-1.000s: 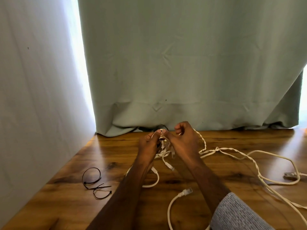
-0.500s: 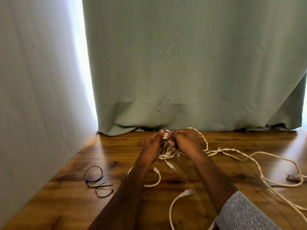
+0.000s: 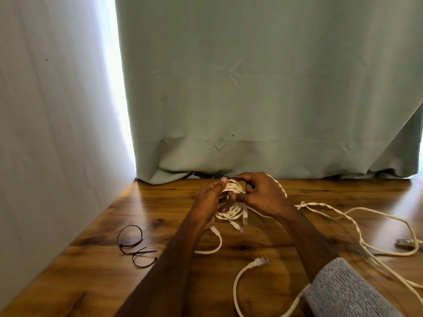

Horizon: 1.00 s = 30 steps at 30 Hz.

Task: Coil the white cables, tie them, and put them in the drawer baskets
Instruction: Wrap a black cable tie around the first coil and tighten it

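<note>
Nearest, a grey sleeve [image 3: 348, 291] covers the right forearm, and a loose white cable end with a plug [image 3: 259, 261] lies on the wooden table [image 3: 91, 282]. Two black zip ties [image 3: 135, 245] lie to the left. Further on, the left hand [image 3: 211, 197] and right hand [image 3: 261, 195] both grip a coil of white cable [image 3: 233, 197] held just above the table, fingers curled round it. More white cable [image 3: 357, 227] trails right. Behind hangs a pale green curtain [image 3: 251, 88].
</note>
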Available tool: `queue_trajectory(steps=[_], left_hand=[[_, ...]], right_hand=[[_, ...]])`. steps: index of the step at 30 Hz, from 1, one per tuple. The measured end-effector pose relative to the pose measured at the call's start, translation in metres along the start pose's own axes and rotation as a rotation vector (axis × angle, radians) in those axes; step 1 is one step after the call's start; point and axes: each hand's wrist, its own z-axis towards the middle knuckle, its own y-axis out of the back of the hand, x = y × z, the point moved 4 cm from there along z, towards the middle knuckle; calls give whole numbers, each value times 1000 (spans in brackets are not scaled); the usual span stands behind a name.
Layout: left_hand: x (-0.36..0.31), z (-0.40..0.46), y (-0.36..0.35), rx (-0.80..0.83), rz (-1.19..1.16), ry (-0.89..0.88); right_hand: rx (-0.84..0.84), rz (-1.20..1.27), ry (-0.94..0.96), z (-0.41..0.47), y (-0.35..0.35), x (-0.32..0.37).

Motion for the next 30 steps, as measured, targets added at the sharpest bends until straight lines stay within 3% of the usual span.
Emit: queue_trajectory(steps=[8,11,13,15,19,21,26,30], left_hand=[[2,-6,-11,-19,-11,73],[5,-5,-13,-11,-25,83],[5,-4,-13,-24,-38,93],[4,-5,-12,-34,-63,107],[2,-6,-7,-35,-65,119],[1,-4,-5,-45,-66,122],[1,-4,-9,-68,-64,83],[2,-2,-14,-44,-62,31]], right_hand=[[29,140,7,-2,4,0],[-44,35,70,-5,5,8],[-83,-64,220,-7,4,13],[-44,-177,329,-9,-2,16],[22,-332,343,-6,-14,16],[-3,-249,331,-5,-14,19],[-70,314,32,-4,-10,15],[-107,461,-38,-3,-7,13]])
